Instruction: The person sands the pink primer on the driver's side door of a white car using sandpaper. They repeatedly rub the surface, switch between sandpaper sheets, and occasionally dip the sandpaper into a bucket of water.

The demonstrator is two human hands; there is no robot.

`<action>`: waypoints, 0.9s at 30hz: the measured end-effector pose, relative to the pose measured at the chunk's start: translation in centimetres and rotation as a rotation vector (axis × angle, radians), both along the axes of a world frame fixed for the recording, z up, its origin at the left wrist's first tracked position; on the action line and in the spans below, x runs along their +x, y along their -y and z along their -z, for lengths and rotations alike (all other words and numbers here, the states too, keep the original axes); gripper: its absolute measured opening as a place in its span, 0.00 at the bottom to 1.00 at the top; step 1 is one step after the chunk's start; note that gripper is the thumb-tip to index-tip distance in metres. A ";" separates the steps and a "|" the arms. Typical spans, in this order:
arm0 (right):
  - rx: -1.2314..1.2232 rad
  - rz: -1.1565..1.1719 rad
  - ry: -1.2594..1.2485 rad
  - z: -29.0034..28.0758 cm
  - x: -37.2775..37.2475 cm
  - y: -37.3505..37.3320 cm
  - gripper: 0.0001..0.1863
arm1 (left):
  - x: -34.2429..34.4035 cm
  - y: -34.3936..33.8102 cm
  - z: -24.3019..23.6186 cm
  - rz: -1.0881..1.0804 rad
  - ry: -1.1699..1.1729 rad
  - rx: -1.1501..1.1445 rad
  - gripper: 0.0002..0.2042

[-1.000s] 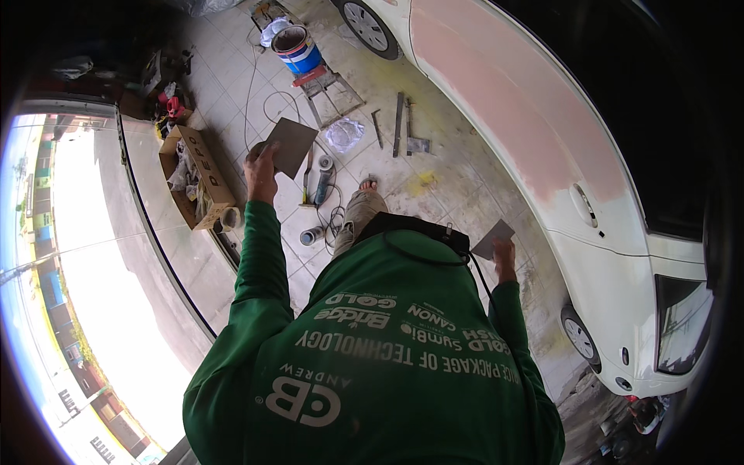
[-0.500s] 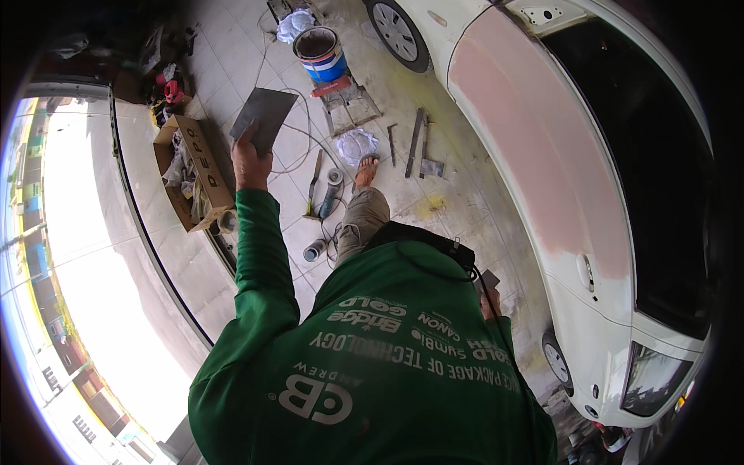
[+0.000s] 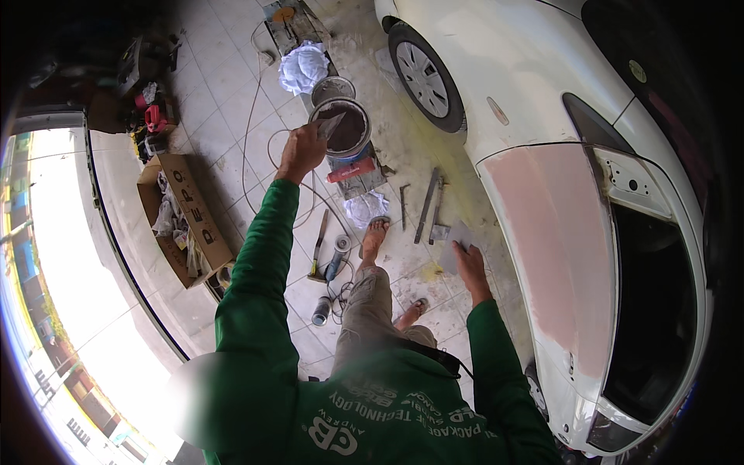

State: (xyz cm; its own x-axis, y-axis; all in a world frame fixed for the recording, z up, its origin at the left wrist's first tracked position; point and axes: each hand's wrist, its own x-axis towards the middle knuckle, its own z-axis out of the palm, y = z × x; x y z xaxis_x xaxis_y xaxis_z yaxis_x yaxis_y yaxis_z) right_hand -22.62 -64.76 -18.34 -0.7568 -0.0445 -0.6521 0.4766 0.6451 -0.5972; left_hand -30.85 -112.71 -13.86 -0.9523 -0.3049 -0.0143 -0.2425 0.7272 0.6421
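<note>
1. A pale tiled floor [image 3: 221, 101] spreads beneath a white car [image 3: 542, 74]; its door, with a matte pink patch [image 3: 535, 225], faces the person from three o'clock of the view's centre.

2. Just short of twelve o'clock, a round, open bucket of grey-brown paste [image 3: 355, 138] stands on a low, worn bench [image 3: 363, 184], probably to bring its mouth within easier reach.

3. The left hand [image 3: 304, 149], at eleven o'clock, pinches a thin, flat grey blade [image 3: 331, 126] over that mouth, its far edge pointed inward; whether it touches the paste, I cannot tell.

4. The right hand [image 3: 471, 267], towards four o'clock, grips a pale grey rectangular plate [image 3: 457, 239] by its near edge, fingers pressed together on it, apparently keeping the broad face free.

5. At eight o'clock a blue-bodied angle grinder [image 3: 337, 257] lies on the tiles; at nine, a brown cardboard box [image 3: 203, 221] holds crumpled plastic, both well apart from the hands.
</note>
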 end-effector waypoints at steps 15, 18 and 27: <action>-0.294 0.141 -0.120 6.2 -12.5 29.9 0.26 | -12.3 -0.5 19.7 0.280 0.638 -0.313 0.13; -0.339 0.106 -0.151 6.6 -11.6 32.1 0.25 | -9.4 4.4 25.4 0.545 0.545 -0.623 0.12; -0.312 0.113 -0.118 7.0 -12.1 32.1 0.25 | -9.3 6.4 29.7 0.927 0.388 -0.746 0.13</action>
State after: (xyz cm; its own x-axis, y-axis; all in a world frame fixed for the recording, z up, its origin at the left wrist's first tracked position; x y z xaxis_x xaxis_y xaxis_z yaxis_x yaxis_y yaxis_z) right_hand -34.68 -96.87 -25.37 -0.8379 -0.1396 -0.5277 0.4504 0.3695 -0.8128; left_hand -40.13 -119.09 -43.56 -0.7842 0.4229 -0.4542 0.4739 0.8806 0.0017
